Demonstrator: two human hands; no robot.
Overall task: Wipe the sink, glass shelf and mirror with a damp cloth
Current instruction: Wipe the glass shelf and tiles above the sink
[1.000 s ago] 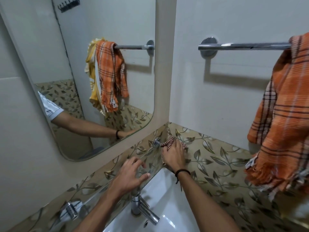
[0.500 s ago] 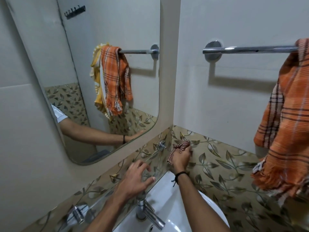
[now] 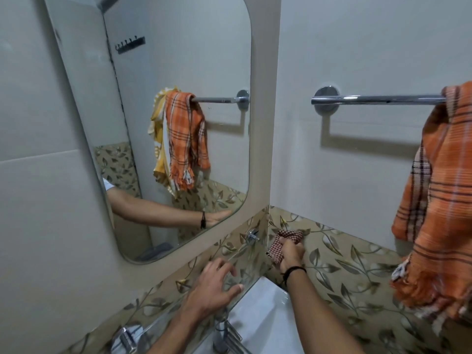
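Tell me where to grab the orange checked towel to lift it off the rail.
Grip the orange towel at the bunched fold just under the rail, coming from the front. It hangs draped over the rail with its fringe loose below, so a pinch near the top should lift it off.

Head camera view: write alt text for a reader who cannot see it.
The right hand grips a checked cloth against leaf-patterned tiles in the corner above a white sink, while the left hand rests spread on the glass shelf. A mirror hangs above; an orange towel drapes over a rail.
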